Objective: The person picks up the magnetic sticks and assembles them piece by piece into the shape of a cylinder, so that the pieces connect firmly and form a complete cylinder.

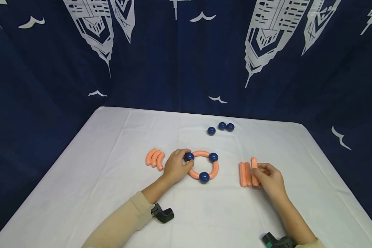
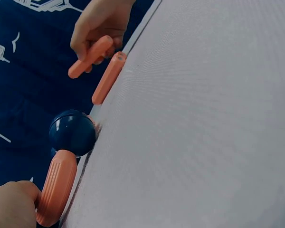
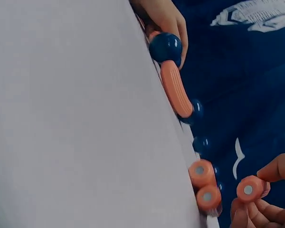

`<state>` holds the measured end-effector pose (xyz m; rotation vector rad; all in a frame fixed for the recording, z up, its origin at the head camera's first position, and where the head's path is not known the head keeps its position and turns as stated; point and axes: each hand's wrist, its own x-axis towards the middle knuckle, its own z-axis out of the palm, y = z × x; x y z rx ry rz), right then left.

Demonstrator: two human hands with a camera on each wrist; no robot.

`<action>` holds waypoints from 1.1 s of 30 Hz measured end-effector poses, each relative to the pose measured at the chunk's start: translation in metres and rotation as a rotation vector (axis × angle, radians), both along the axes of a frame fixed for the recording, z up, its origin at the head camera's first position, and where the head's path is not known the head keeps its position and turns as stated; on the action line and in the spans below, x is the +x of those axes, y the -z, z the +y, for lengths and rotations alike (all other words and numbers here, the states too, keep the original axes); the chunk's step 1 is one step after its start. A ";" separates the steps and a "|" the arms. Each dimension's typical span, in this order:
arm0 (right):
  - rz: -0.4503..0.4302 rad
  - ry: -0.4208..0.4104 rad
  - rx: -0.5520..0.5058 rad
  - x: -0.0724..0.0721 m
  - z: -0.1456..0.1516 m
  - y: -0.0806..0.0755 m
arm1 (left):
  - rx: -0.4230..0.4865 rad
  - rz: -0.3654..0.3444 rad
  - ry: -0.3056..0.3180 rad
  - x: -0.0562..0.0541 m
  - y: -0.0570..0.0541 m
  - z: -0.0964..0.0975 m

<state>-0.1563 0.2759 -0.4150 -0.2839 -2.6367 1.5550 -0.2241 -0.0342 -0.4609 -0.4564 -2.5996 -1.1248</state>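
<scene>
A ring of curved orange rods [image 1: 200, 153] and three blue balls [image 1: 204, 177] lies on the white table. My left hand [image 1: 177, 166] holds the ring at its left side, fingers and thumb around the left blue ball [image 1: 189, 156]. In the left wrist view, part of that hand [image 2: 13, 204] shows beside a curved rod [image 2: 57, 190]. My right hand [image 1: 271, 179] pinches a straight orange rod [image 1: 254, 165], raised off the table, its grey end disc [image 3: 248, 190] showing in the right wrist view. Just left of it lie two straight rods [image 1: 243, 174] side by side.
Three loose curved orange rods [image 1: 154, 158] lie left of my left hand. Toward the back of the table [image 1: 142, 131] are three more blue balls [image 1: 222, 126], two of them together. A dark blue cloth [image 1: 173, 69] with white prints hangs behind.
</scene>
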 end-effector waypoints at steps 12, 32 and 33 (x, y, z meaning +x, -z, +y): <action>0.032 -0.190 -0.245 0.001 -0.046 -0.020 | -0.007 0.008 0.001 -0.001 -0.002 -0.001; 0.264 -0.352 -0.228 -0.018 -0.098 -0.011 | -0.005 0.009 0.010 0.000 0.000 -0.001; 0.282 -0.360 -0.224 -0.019 -0.099 -0.010 | -0.004 0.011 0.011 0.000 0.000 -0.001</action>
